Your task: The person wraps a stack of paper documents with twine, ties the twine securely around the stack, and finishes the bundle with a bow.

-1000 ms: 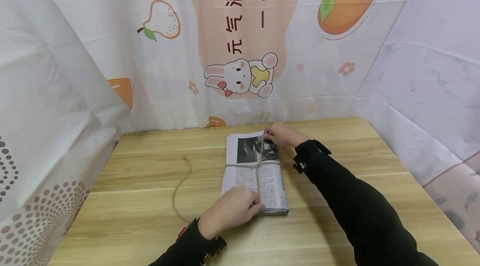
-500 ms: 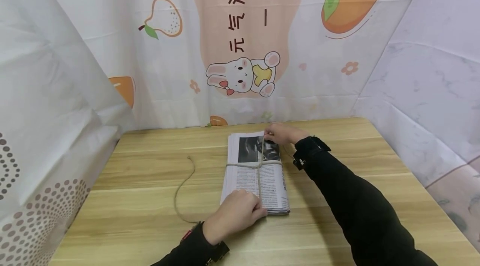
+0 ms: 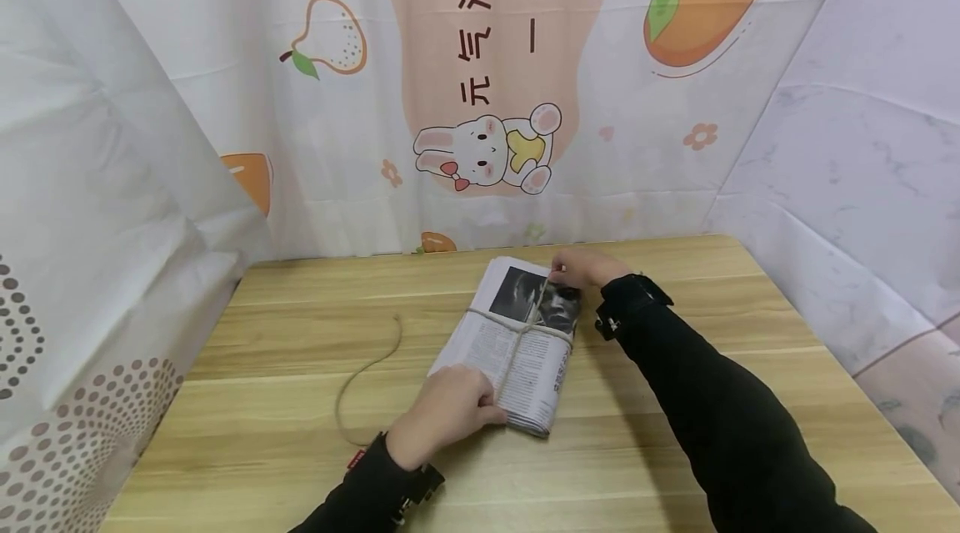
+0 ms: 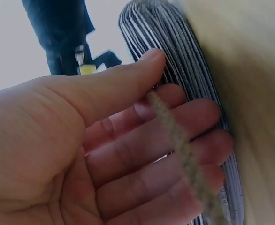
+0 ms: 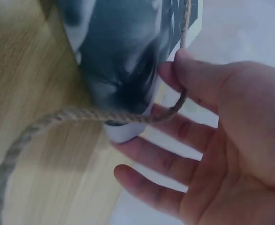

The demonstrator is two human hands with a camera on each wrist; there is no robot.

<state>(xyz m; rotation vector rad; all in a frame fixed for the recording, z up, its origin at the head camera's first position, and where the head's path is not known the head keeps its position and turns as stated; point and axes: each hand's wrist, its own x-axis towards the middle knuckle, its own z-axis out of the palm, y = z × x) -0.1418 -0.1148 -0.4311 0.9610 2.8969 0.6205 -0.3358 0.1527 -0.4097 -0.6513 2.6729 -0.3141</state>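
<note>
Between the left hand (image 3: 453, 401) at its near end and the right hand (image 3: 588, 268) at its far end lies the newspaper bundle (image 3: 538, 370), slanting lengthwise from one hand's fingers to the other's; each thumb and forefinger pinches twine (image 4: 176, 136), other fingers loosely bent.

Folded newspapers (image 3: 537, 366) under crossed twine (image 3: 528, 326)

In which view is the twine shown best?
The head view, because it shows the twine crossing on the newspaper stack and a loose length on the table. The left wrist view shows only a short, blurred length at the left grip; the right wrist view, one stretch pinched in the right grip and curving away.
</note>
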